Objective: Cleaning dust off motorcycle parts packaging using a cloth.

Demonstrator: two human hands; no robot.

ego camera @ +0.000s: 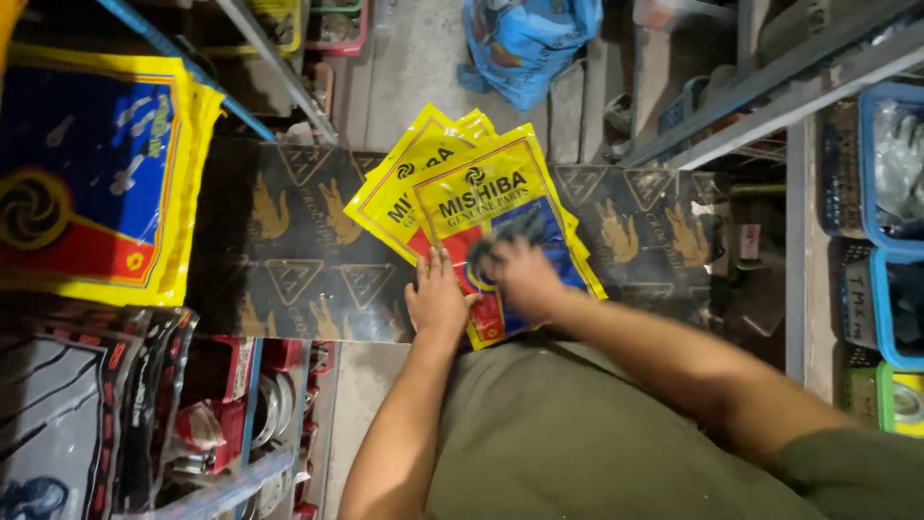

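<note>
A dark board (289, 250) with gold bird and triangle prints lay across the aisle. At the left hung a big yellow-edged bag (96, 173) printed in blue and red, with black-and-red packets (87, 404) below it and red boxes (279, 356) of metal parts just beside those. A blue plastic bag (529, 39) sat on the concrete floor (414, 67) beyond. Blue crates (881, 173) and a green one (885, 400) stood in the grey metal rack (770, 87) at the right.

Right hand (525, 274) is motion-blurred, whatever dark thing it's rubbing on the top packet (481, 197) can't be made out.
</note>
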